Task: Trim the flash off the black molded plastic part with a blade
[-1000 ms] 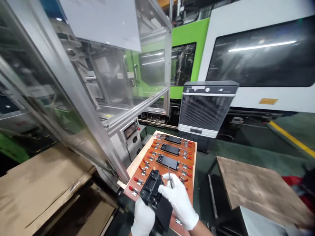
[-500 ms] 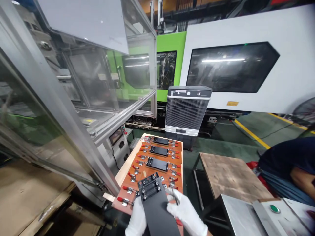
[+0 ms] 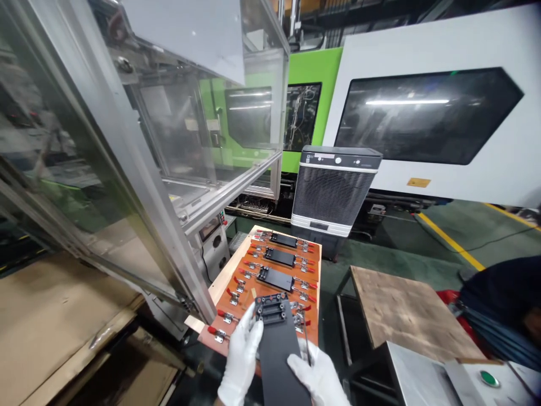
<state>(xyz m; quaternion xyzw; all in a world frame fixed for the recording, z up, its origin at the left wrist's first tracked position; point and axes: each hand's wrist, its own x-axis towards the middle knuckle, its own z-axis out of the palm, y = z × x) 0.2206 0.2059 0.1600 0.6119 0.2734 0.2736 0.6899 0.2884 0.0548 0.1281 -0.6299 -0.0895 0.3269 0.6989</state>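
A long flat black plastic part (image 3: pixel 279 355) tilts up in front of me, its ribbed end with screw bosses pointing away. My left hand (image 3: pixel 242 356), in a white glove, is closed on its left edge near that end. Also gloved in white, my right hand (image 3: pixel 319 373) grips the right edge lower down, thumb on the flat face. A thin dark rod (image 3: pixel 307 340) sticks up by the right fingers; its lower end is hidden. Beyond the part lies a brown fixture board (image 3: pixel 245 301) with red-handled toggle clamps (image 3: pixel 233 296) and black parts (image 3: pixel 275 278) in rows.
A wooden-topped table (image 3: pixel 414 310) stands to the right, with a metal box bearing a green button (image 3: pixel 489 378) nearer me. A person (image 3: pixel 502 304) is at the far right. An aluminium-framed guard (image 3: pixel 139 169) rises at left, above cardboard (image 3: pixel 63 316). An air cooler (image 3: pixel 336 189) stands behind the board.
My view has turned slightly left, so the scene shifts right. The black part stands straighter, and my left hand has moved up its left edge, with fingers now showing beside the ribbed end.
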